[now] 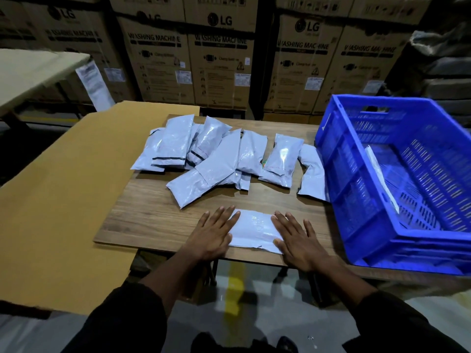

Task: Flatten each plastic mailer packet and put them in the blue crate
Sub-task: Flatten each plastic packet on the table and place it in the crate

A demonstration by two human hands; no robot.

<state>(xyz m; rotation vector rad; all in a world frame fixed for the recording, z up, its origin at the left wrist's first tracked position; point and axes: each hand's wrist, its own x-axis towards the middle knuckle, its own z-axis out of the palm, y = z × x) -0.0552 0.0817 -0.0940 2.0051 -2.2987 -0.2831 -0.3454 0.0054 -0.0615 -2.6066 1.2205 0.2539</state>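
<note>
A pale grey mailer packet (pixel 254 229) lies flat at the near edge of the wooden table (pixel 153 215). My left hand (pixel 212 231) presses on its left end with straight fingers. My right hand (pixel 299 242) presses on its right end, fingers spread. Behind it lies a loose heap of several puffy grey mailer packets (pixel 216 154), some overlapping. The blue crate (pixel 356 189) stands at the table's right side, and one flat packet (pixel 382 177) leans against its inner left wall.
A large sheet of brown cardboard (pixel 63 194) overlaps the table's left side. Stacked washing-machine cartons (pixel 221 59) form a wall behind the table. Another table (pixel 33 70) stands at the far left. Grey floor with a yellow line (pixel 233 289) lies below.
</note>
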